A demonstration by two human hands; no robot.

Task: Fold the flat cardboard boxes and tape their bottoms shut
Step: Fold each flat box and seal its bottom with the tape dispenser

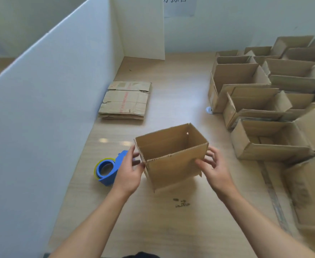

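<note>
A small brown cardboard box (pixel 173 161), opened into a rectangular tube, is held above the wooden table (pixel 171 229) at the centre. My left hand (pixel 128 174) holds its left corner, thumb and fingers on the cardboard. My right hand (pixel 214 168) holds the right edge with curled fingers. A blue tape dispenser (pixel 108 169) with a roll of clear tape lies on the table just left of my left hand. A stack of flat cardboard boxes (pixel 125 100) rests farther back against the white partition.
A white partition (pixel 41 108) walls off the left side and the back. Several folded open boxes (pixel 264 108) crowd the right side of the table. Small dark scraps (pixel 180 202) lie on the table below the held box.
</note>
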